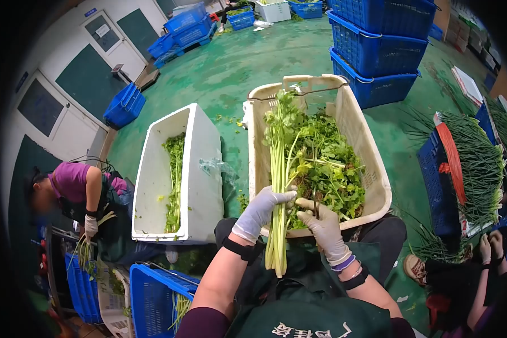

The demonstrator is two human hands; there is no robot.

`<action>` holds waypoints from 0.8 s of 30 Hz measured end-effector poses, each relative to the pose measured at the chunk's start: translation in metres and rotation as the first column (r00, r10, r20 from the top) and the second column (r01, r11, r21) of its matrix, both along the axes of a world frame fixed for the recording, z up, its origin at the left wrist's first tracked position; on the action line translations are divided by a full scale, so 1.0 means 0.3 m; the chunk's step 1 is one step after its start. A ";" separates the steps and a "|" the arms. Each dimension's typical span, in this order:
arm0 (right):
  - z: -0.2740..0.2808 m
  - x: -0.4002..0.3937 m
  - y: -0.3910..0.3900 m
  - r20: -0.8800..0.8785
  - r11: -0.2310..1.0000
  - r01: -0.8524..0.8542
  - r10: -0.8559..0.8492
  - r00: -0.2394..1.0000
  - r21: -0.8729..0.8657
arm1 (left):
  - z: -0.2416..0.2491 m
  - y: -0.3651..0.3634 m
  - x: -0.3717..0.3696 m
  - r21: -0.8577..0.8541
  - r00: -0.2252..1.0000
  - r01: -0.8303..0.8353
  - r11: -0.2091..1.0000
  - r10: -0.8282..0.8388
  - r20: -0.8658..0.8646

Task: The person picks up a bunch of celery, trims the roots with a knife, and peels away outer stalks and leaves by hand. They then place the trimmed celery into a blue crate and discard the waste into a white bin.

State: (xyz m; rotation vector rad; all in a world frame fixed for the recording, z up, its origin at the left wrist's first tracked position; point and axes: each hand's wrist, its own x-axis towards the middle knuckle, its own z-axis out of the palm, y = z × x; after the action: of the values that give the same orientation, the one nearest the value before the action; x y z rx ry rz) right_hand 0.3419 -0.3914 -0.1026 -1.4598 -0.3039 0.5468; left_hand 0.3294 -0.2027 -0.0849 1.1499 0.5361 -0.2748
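My gloved left hand [260, 211] is closed around a bunch of celery [278, 163], its pale stalks pointing down toward my lap and its leaves up over the crate. Close beside it, my gloved right hand [327, 232] has thumb and fingers pinched together near the stalks. A thin dark strip shows at those fingers; I cannot make out what it is. Both hands are above the near edge of a cream plastic crate [377, 169]. Inside that crate lies a heap of leafy green trimmings [335, 160] with some brown, rooty bits.
Left of the crate stands a white foam box [200, 174] with celery [176, 180] along one side. Blue crates [377, 53] are stacked ahead. Green onions [470, 163] fill a crate at right. Co-workers sit on both sides, one with a gloved hand [90, 225] holding stalks.
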 end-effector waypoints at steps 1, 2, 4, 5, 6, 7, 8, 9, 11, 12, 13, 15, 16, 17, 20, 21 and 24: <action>0.010 0.002 0.005 -0.001 1.000 0.004 -0.004 1.000 0.000 | -0.008 -0.008 -0.014 0.000 1.000 0.004 1.000 -0.004 -0.001; 0.027 0.011 0.013 -0.086 1.000 0.011 -0.009 0.996 0.028 | -0.014 -0.015 -0.029 -0.021 1.000 -0.012 1.000 0.012 -0.004; -0.003 0.038 0.025 0.110 1.000 -0.004 0.005 0.994 -0.013 | -0.024 -0.021 -0.061 -0.036 1.000 -0.016 0.999 0.016 0.003; -0.009 0.042 0.026 0.108 1.000 -0.003 0.004 0.994 -0.013 | -0.026 -0.020 -0.074 -0.037 1.000 -0.015 0.999 0.015 0.001; -0.008 0.045 0.027 0.014 0.998 -0.040 0.040 0.999 0.057 | -0.027 -0.018 -0.086 -0.058 1.000 -0.016 0.998 0.015 -0.010; -0.007 0.046 0.029 -0.077 0.989 -0.071 0.081 0.994 0.131 | -0.029 -0.017 -0.098 -0.078 1.000 -0.016 0.997 0.015 -0.020; -0.025 0.055 0.022 -0.062 0.987 -0.147 0.151 0.987 0.070 | -0.039 -0.014 -0.107 -0.080 1.000 -0.003 0.997 0.003 0.001; -0.024 0.053 0.024 -0.062 0.987 -0.147 0.152 0.986 0.070 | -0.035 -0.015 -0.112 -0.080 1.000 -0.004 0.997 0.004 0.001; -0.021 0.044 0.030 -0.215 0.957 -0.163 0.216 0.952 0.239 | -0.023 -0.016 -0.124 -0.068 1.000 0.018 0.998 -0.018 0.003; -0.030 0.040 0.033 -0.215 0.957 -0.162 0.216 0.952 0.241 | -0.027 -0.017 -0.126 -0.051 1.000 0.005 0.999 -0.004 0.011; -0.045 0.036 0.036 -0.258 0.947 -0.168 0.241 0.936 0.274 | -0.027 -0.019 -0.127 -0.050 1.000 0.006 0.999 -0.005 0.011; -0.045 0.026 0.041 -0.297 0.936 -0.171 0.265 0.917 0.308 | -0.016 -0.027 -0.127 0.014 0.999 0.014 1.000 -0.014 0.052; -0.030 0.019 0.045 -0.370 0.930 -0.137 0.266 0.890 0.340 | 0.012 -0.039 -0.125 0.033 0.999 0.015 0.999 -0.016 0.033; -0.018 0.017 0.044 -0.440 0.924 -0.099 0.267 0.857 0.369 | 0.015 -0.039 -0.122 0.035 0.999 0.020 0.999 -0.021 0.038; -0.041 0.036 0.030 -0.401 0.954 -0.013 0.137 0.906 0.299 | 0.031 -0.040 -0.128 -0.047 1.000 -0.012 0.999 0.012 0.014; -0.051 0.046 0.023 -0.394 0.949 0.075 0.055 0.917 0.307 | 0.042 -0.033 -0.133 -0.047 1.000 -0.006 0.999 0.007 0.018; -0.057 0.099 0.000 -0.398 0.918 0.069 0.101 0.912 0.391 | 0.094 -0.018 -0.159 -0.205 0.995 0.062 0.977 -0.045 0.086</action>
State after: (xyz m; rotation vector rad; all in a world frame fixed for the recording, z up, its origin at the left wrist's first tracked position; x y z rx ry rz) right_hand 0.3715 -0.3914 -0.1197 -0.9172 -0.0824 0.7441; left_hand 0.2816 -0.2082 -0.0566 0.9686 0.3954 -0.3222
